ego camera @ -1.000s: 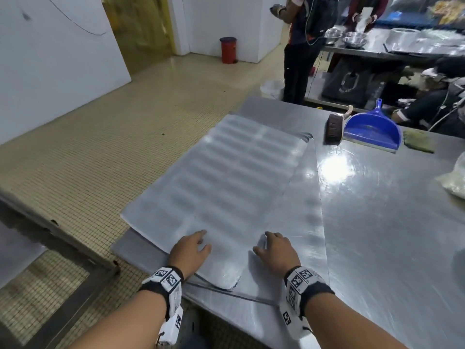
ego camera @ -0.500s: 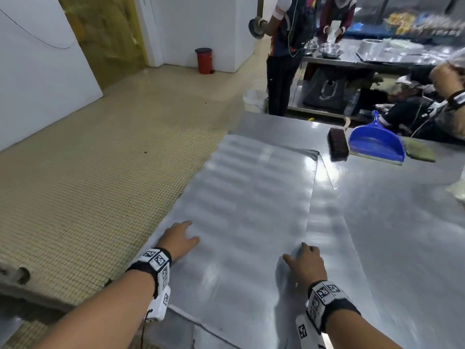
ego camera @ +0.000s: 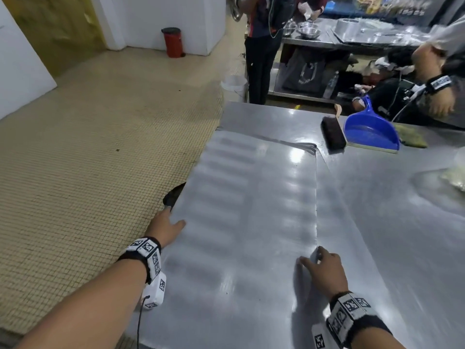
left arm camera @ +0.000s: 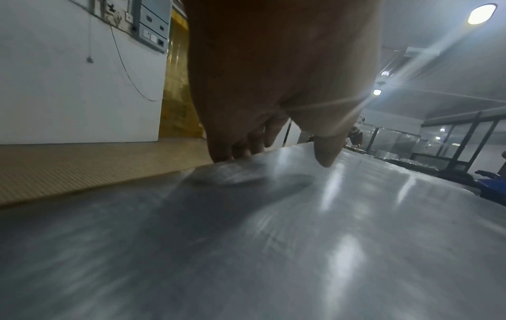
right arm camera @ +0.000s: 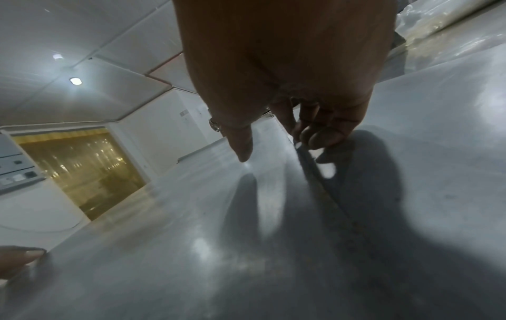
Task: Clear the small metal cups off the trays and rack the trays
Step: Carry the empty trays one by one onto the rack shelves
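Note:
A large flat metal tray (ego camera: pixel 251 222) lies lengthwise in front of me on top of another tray (ego camera: pixel 337 238), on the steel table (ego camera: pixel 402 248). My left hand (ego camera: pixel 164 224) grips its left edge, with the thumb (left arm camera: pixel 326 151) on top and the fingers (left arm camera: pixel 235 149) curled over the rim. At the right edge my right hand (ego camera: pixel 319 264) holds on, thumb (right arm camera: pixel 242 147) on the tray (right arm camera: pixel 219 238) and fingers (right arm camera: pixel 320 136) curled at the rim. No small metal cups are in view.
A black brush (ego camera: pixel 332 134), a blue dustpan (ego camera: pixel 367 132) and a greenish cloth (ego camera: pixel 412 139) lie at the table's far edge. A plastic bag (ego camera: pixel 455 177) sits at the right. Another person's arm (ego camera: pixel 432 81) reaches in at top right. One person (ego camera: pixel 261 46) stands beyond the table.
The tray has swung from lying slantwise to pointing straight ahead. My hands have moved apart, from its near end to its left and right edges.

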A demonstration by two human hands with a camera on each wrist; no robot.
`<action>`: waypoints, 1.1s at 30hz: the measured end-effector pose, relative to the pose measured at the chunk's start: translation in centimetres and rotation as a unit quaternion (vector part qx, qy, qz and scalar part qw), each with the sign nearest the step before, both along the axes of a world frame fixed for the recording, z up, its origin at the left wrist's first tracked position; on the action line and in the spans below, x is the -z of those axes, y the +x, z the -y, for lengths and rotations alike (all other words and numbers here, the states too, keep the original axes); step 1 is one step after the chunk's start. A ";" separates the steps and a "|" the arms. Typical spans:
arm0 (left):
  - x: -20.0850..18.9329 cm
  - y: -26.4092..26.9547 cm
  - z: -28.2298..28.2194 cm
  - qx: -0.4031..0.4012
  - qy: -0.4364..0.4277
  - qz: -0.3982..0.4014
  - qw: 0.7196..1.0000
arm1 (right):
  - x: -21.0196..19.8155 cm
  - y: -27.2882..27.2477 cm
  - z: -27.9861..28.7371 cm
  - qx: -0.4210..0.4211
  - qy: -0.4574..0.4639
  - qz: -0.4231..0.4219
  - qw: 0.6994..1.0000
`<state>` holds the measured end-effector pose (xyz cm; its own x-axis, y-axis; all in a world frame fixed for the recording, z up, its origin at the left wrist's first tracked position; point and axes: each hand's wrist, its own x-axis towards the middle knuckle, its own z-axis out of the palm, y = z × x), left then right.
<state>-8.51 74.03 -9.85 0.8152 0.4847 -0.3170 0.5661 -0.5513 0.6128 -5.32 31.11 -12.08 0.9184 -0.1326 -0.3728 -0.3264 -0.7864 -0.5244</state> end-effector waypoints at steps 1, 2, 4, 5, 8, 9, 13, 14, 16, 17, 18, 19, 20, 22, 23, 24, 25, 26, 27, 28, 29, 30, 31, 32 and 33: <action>0.2 0.4 -0.1 -0.009 -0.007 0.008 1.000 | 0.2 0.1 0.0 0.015 0.011 0.002 1.000; 0.5 0.7 -0.1 -0.016 -0.017 0.012 1.000 | 0.3 0.2 0.0 0.027 0.021 0.005 0.999; 1.5 0.8 -0.5 -0.029 -0.046 0.022 0.998 | 0.5 0.3 -0.2 0.051 0.037 0.010 0.998; 2.1 0.8 -0.7 -0.034 -0.063 0.031 0.997 | 0.5 0.5 -0.3 0.063 0.043 0.012 0.997; 2.8 0.6 -0.8 -0.046 -0.095 0.057 0.993 | 1.0 1.1 -0.5 0.104 0.059 0.006 0.993; 2.7 0.6 -0.8 -0.047 -0.096 0.064 0.992 | 1.1 1.4 -0.7 0.118 0.065 0.002 0.991; 2.7 0.1 -0.6 -0.053 -0.110 0.079 0.989 | 1.0 2.0 -1.0 0.164 0.075 -0.011 0.984; 2.9 -0.1 -0.7 -0.052 -0.116 0.084 0.988 | 0.7 2.1 -1.1 0.172 0.076 -0.014 0.982; 3.1 -0.5 -0.8 -0.058 -0.130 0.095 0.985 | 0.1 2.4 -1.0 0.182 0.093 -0.022 0.979; 3.2 -0.6 -0.8 -0.061 -0.138 0.102 0.983 | -0.1 2.5 -0.9 0.183 0.105 -0.024 0.977; 3.2 -0.7 -0.9 -0.063 -0.139 0.109 0.982 | -0.3 2.7 -0.8 0.180 0.113 -0.026 0.977; 3.1 -0.7 -0.9 -0.064 -0.135 0.113 0.982 | -0.3 2.9 -0.7 0.175 0.117 -0.022 0.977; 3.0 -0.7 -0.9 -0.068 -0.133 0.114 0.982 | -0.4 3.1 -0.5 0.167 0.118 -0.017 0.979; 2.5 -0.7 -0.7 -0.074 -0.134 0.113 0.982 | -0.4 3.9 -0.1 0.151 0.125 -0.010 0.981; 2.2 -0.6 -0.5 -0.077 -0.137 0.112 0.981 | -0.5 4.3 0.1 0.145 0.134 -0.006 0.980; 1.9 -0.6 -0.2 -0.080 -0.140 0.116 0.980 | -0.8 4.7 0.3 0.140 0.144 0.000 0.980; 1.6 -0.6 0.1 -0.085 -0.140 0.119 0.979 | -1.0 5.2 0.5 0.136 0.150 0.006 0.979; 1.3 -0.7 0.5 -0.090 -0.141 0.123 0.978 | -1.3 5.6 0.7 0.128 0.154 0.013 0.980; 1.1 -0.7 0.9 -0.096 -0.140 0.126 0.977 | -1.6 6.2 1.0 0.124 0.156 0.020 0.980; 1.1 -0.7 1.3 -0.101 -0.136 0.129 0.977 | -2.0 6.7 1.3 0.118 0.158 0.025 0.980; 1.0 -0.8 1.7 -0.106 -0.133 0.133 0.976 | -2.2 7.5 1.7 0.113 0.156 0.033 0.981; 0.9 -0.8 2.3 -0.112 -0.130 0.138 0.975 | -2.6 8.1 2.1 0.106 0.153 0.040 0.982; 0.8 -0.9 3.0 -0.118 -0.128 0.140 0.975 | -3.0 8.7 2.5 0.099 0.148 0.047 0.983; 0.8 -0.9 3.7 -0.124 -0.128 0.142 0.974 | -3.6 9.4 2.9 0.091 0.140 0.052 0.985; 0.8 -0.9 4.5 -0.132 -0.130 0.144 0.972 | -4.0 10.0 3.4 0.086 0.135 0.055 0.986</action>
